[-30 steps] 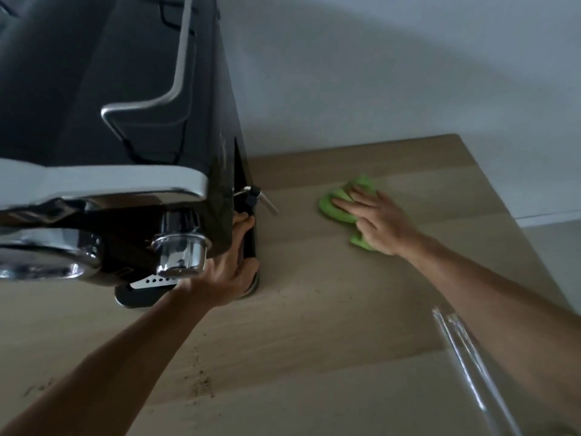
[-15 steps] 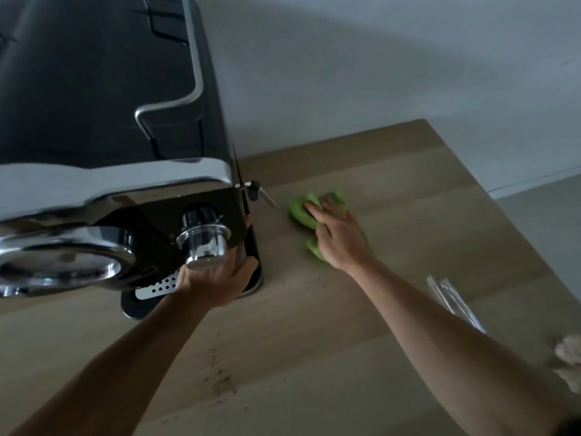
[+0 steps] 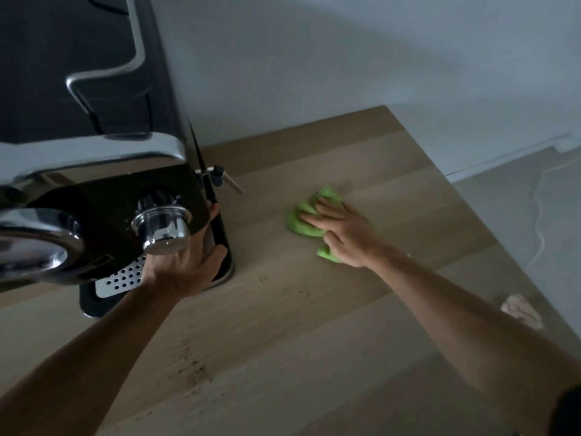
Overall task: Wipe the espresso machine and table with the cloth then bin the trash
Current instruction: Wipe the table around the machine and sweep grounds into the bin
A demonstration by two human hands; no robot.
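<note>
Green cloth lies flat under the pressing right hand, while dark crumbs sit nearer the left hand, which grips the espresso machine on the bench.

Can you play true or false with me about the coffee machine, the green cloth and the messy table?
1. The right hand presses flat on the green cloth on the table. True.
2. The left hand is holding a cup. False: it grips the lower front corner of the espresso machine.
3. Dark crumbs lie on the wood near the left arm. True.
4. The cloth is draped over the top of the machine. False: it lies on the table, to the machine's right.
5. A crumpled pale scrap sits near the table's right edge. True.
6. The cloth touches the steam wand. False: bare wood lies between them.
</note>
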